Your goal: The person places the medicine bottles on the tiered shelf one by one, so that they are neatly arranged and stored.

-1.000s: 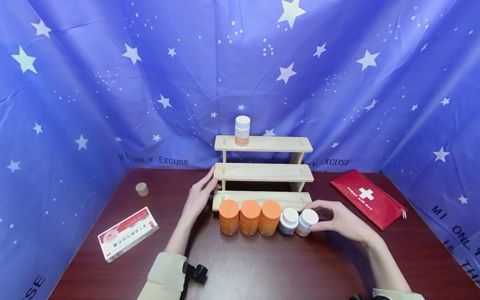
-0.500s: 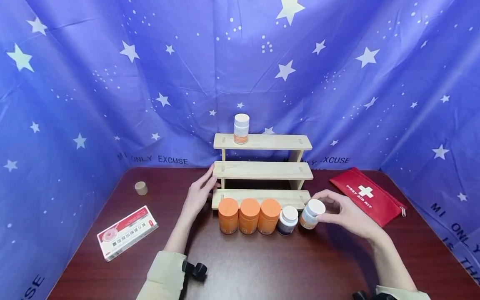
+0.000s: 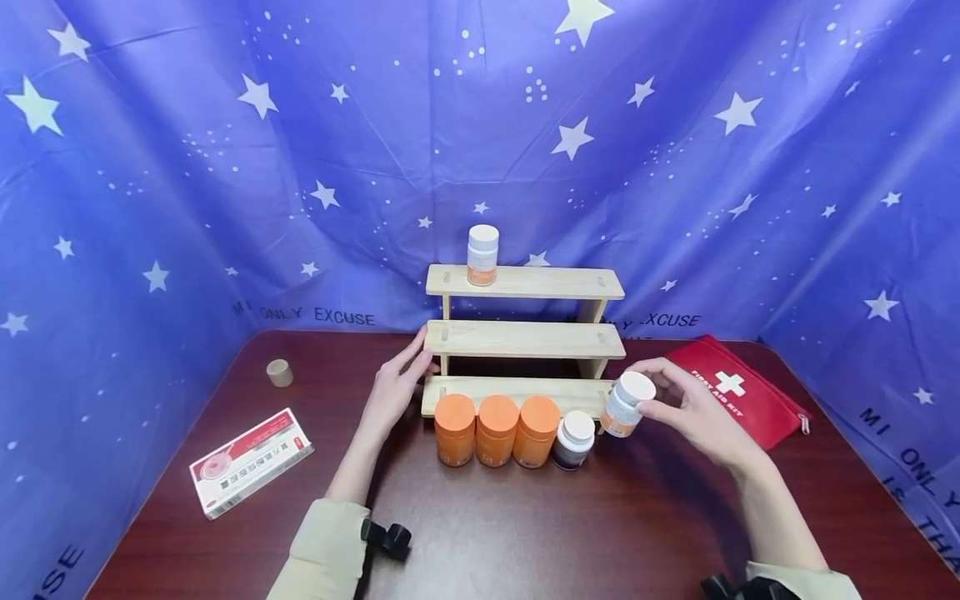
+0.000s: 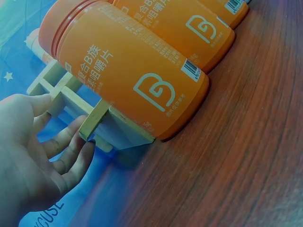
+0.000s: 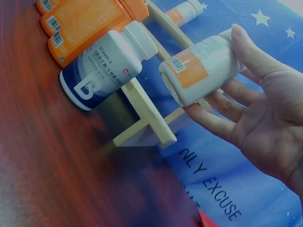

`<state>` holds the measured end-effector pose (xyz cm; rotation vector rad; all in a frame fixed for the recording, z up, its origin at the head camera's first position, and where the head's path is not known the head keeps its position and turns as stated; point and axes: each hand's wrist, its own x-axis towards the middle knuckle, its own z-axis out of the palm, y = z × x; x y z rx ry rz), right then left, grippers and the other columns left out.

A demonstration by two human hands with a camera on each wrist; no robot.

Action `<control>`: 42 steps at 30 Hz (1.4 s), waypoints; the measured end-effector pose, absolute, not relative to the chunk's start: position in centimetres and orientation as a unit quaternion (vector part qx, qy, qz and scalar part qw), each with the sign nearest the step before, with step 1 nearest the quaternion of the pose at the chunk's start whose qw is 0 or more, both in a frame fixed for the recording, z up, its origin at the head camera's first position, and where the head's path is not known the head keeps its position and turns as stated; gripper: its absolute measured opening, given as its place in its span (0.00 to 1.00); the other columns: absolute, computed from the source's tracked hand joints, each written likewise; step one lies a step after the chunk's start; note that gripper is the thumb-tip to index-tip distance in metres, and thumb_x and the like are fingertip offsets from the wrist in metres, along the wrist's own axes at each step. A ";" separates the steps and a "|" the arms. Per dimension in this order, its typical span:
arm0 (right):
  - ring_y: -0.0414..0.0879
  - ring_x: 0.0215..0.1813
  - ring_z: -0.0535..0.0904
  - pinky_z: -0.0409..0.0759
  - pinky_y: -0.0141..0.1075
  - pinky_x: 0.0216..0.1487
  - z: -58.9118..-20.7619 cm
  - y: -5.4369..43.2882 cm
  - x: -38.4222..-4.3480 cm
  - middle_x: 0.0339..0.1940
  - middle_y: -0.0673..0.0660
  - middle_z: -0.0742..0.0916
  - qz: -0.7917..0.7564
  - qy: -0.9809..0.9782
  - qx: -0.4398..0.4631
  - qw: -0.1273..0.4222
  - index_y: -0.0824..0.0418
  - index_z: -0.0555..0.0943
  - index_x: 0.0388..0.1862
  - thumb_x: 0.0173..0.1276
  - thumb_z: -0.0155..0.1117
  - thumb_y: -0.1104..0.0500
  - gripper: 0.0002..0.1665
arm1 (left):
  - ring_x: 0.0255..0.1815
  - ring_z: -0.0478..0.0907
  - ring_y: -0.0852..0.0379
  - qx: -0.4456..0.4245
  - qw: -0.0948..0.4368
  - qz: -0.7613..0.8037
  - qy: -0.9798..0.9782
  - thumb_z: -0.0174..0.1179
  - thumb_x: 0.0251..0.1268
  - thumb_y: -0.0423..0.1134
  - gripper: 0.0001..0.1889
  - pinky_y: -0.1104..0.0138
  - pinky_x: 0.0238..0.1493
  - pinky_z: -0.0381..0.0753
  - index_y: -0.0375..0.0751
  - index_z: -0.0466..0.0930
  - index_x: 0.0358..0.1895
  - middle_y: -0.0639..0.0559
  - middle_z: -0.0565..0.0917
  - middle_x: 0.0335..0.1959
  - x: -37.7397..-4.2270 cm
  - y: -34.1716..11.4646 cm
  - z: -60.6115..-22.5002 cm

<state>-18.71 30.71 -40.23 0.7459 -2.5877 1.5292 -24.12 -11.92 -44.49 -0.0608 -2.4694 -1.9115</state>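
Note:
My right hand [image 3: 701,421] holds a small white pill bottle with an orange label band [image 3: 622,408], raised beside the right end of the lowest shelf. In the right wrist view the bottle [image 5: 201,68] tilts between thumb and fingers. A three-tier wooden display shelf [image 3: 525,339] stands at the table's back; my left hand [image 3: 393,387] grips its left end, fingertips at a plank edge [image 4: 92,120]. Several bottles line up before it: three orange-capped bottles [image 3: 495,432] and a white-and-navy vitamin B bottle [image 3: 573,440]. Another white-and-orange bottle [image 3: 482,254] stands on the top tier.
A red first aid kit pouch [image 3: 738,392] lies at the right, behind my right hand. On the left are a red-and-white medicine box [image 3: 251,462] and a small beige cylinder [image 3: 280,372]. A blue star-print cloth [image 3: 360,167] hangs around the table.
The right hand has lifted the small white-and-orange bottle from the right end of the front row, up and to the right. The left hand stays at the shelf.

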 end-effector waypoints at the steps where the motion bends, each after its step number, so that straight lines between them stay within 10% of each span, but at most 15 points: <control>1: 0.39 0.47 0.84 0.84 0.28 0.46 -40.1 30.6 -18.9 0.49 0.39 0.87 0.496 -0.835 0.238 0.023 0.66 0.75 0.62 0.71 0.66 0.68 0.22 | 0.56 0.83 0.40 -0.019 0.007 -0.611 -0.792 0.53 0.81 0.51 0.27 0.43 0.56 0.85 0.62 0.63 0.79 0.31 0.88 0.49 -23.9 -11.9 -44.1; 42: 0.38 0.55 0.83 0.88 0.31 0.51 -28.9 21.3 -30.5 0.54 0.45 0.86 0.600 -0.782 0.169 0.009 0.59 0.76 0.70 0.77 0.64 0.57 0.25 | 0.58 0.82 0.36 -0.029 -0.012 -0.611 -0.791 0.51 0.83 0.47 0.28 0.45 0.59 0.85 0.54 0.60 0.81 0.26 0.85 0.53 -22.3 -11.7 -41.4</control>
